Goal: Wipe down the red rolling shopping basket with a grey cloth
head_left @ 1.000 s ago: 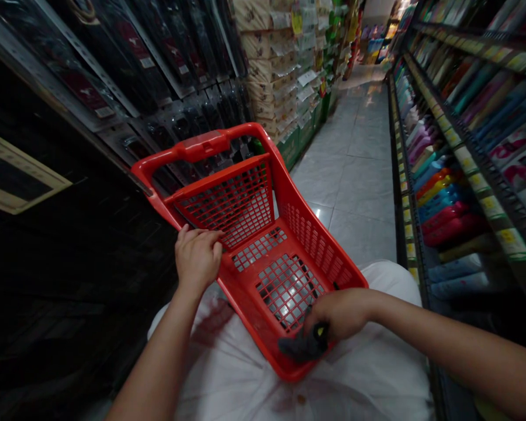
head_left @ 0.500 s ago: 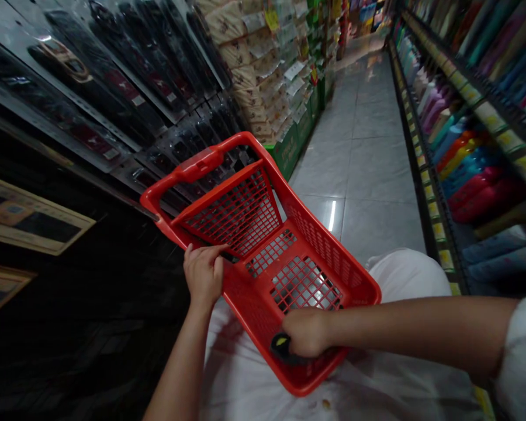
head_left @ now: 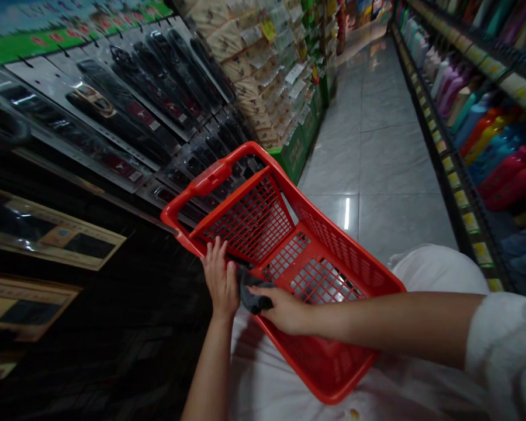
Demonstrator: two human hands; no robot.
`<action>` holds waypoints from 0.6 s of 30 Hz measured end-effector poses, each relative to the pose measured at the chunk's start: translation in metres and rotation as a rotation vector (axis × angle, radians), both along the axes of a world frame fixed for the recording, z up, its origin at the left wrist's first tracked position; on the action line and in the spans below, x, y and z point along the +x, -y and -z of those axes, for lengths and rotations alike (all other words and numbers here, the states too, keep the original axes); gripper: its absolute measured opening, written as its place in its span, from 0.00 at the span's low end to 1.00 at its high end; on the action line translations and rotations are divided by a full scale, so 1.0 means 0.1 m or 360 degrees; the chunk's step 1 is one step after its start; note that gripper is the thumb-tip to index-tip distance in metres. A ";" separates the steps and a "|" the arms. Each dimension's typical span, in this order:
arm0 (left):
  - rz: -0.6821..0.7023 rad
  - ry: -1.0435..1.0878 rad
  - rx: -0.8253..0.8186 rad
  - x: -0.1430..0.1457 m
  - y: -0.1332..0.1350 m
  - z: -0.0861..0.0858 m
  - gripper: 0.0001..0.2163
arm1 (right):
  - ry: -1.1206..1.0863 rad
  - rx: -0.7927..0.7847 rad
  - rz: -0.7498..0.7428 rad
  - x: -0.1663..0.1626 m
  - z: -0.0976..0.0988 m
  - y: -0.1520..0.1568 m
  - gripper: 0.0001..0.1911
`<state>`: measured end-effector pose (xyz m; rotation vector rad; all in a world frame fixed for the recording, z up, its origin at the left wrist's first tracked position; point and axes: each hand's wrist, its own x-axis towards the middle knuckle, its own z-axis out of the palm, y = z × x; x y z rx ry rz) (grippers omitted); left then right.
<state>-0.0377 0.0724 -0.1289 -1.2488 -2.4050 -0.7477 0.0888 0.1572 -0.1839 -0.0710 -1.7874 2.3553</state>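
A red shopping basket (head_left: 331, 374) with mesh sides and a long handle stands tilted across the middle, against my lap. My right hand (head_left: 287, 310) is closed around a dark grey, folded cloth-like item (head_left: 249, 292), held over the basket's left rim. My left hand (head_left: 221, 278) is at that same rim, its fingers stretched out and nothing seen in it. The cloth-like item is right beside my left palm; whether they touch I cannot tell. Part of the item is hidden by my right fingers.
Packaged belts (head_left: 127, 108) hang on the left, above boxed goods (head_left: 48, 228). Stacked beige packs (head_left: 245, 82) stand on green boxes (head_left: 296, 155) farther along. A shelf of colourful bottles (head_left: 504, 140) runs along the right. Between them lies a grey tiled floor (head_left: 386, 158).
My right hand has brought the dark cloth-like item up from the basket's near end to the left rim. My left hand's fingers have straightened and lifted. The view has shifted slightly.
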 end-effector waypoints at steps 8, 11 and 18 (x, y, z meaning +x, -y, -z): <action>-0.0001 0.0059 0.0174 0.02 0.04 0.07 0.27 | -0.0118 -0.0152 0.0091 -0.43 0.08 0.10 0.27; -0.0054 0.0057 0.0256 0.01 0.04 0.08 0.28 | 0.0024 -0.0126 0.0088 -0.56 0.23 0.10 0.26; -0.0168 0.0102 0.0384 0.06 0.03 0.18 0.30 | 0.0279 0.0021 0.0217 -0.55 0.50 0.22 0.27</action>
